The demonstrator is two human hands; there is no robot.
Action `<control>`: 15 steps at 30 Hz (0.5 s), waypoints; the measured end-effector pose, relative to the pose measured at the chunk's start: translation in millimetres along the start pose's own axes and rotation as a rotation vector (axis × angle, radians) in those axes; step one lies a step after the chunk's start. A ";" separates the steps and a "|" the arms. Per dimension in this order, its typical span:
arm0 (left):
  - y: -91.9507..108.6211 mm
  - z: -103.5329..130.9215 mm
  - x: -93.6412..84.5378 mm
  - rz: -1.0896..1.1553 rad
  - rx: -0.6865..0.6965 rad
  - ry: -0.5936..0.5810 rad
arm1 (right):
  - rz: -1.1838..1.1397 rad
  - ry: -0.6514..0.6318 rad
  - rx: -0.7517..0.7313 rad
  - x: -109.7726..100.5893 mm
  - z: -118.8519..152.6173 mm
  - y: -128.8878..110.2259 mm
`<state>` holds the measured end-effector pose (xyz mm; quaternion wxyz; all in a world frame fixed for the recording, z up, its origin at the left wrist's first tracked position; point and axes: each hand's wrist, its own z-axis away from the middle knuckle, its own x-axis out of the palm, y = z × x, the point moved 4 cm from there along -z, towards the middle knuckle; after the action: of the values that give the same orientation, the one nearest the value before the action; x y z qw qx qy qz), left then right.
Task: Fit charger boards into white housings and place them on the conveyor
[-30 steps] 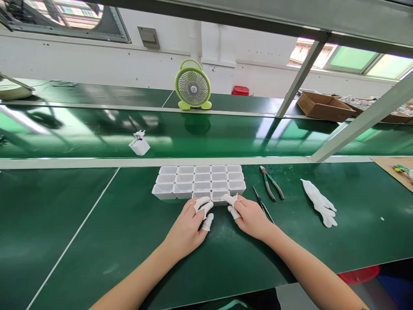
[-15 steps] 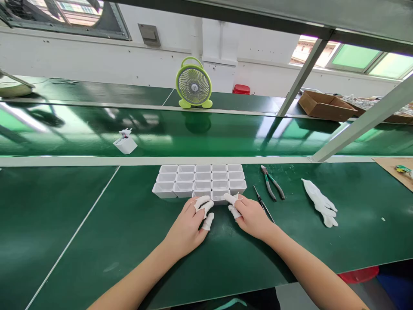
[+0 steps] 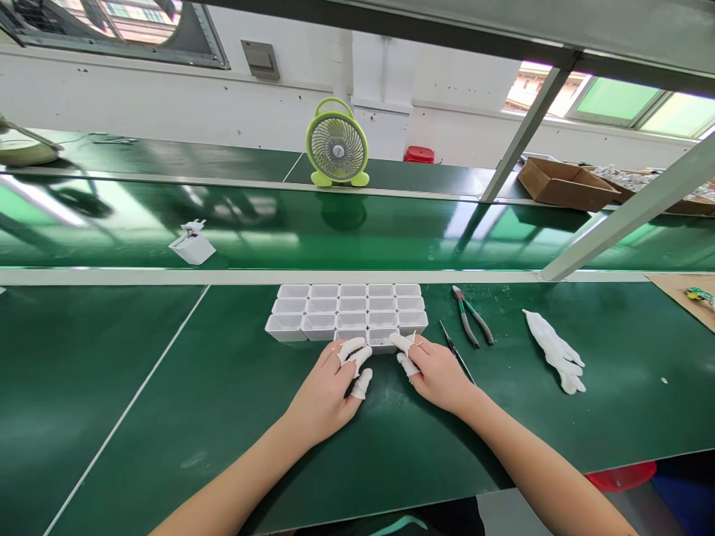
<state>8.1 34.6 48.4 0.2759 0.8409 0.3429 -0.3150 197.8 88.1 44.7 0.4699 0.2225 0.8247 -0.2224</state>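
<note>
Several white open-topped boxes (image 3: 352, 305) stand packed in rows on the green tabletop (image 3: 223, 417). At the near edge of the block, my left hand (image 3: 335, 387) rests with white-wrapped fingertips against the front boxes; its fingers are curled but apart, and nothing shows between them. My right hand (image 3: 433, 368) has its wrapped fingertips at the right side of the nearest box (image 3: 383, 339). Whether those fingers grip the box wall cannot be made out. The insides of the boxes look bare from here, apart from small dark specks in the nearest one.
Right of the boxes lie tweezers (image 3: 456, 351), green-handled pliers (image 3: 472, 316) and a white glove (image 3: 555, 351). Behind the metal rail (image 3: 139, 278), a white box with contents (image 3: 193, 246) sits on the green belt (image 3: 268, 238). A green fan (image 3: 337, 145) stands beyond.
The white box on the belt has shifted left. Both hands stay almost in the same place at the front boxes.
</note>
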 end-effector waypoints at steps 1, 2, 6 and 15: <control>0.0 -0.2 -0.5 -0.001 0.002 0.004 | -0.007 -0.003 0.005 0.2 0.7 0.7; -0.2 -0.4 -1.3 -0.007 0.005 0.011 | -0.016 -0.003 0.014 0.2 1.4 1.8; -6.6 -0.1 -6.0 -0.097 -0.029 0.071 | -0.055 0.104 0.102 -6.8 2.6 10.3; -29.5 0.1 -13.6 -0.266 -0.194 0.122 | 0.019 0.253 0.237 -24.3 0.1 31.3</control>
<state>-21.8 47.1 50.8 0.2904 0.7751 0.4960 -0.2626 227.0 109.4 61.0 0.3350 0.3102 0.8431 -0.2841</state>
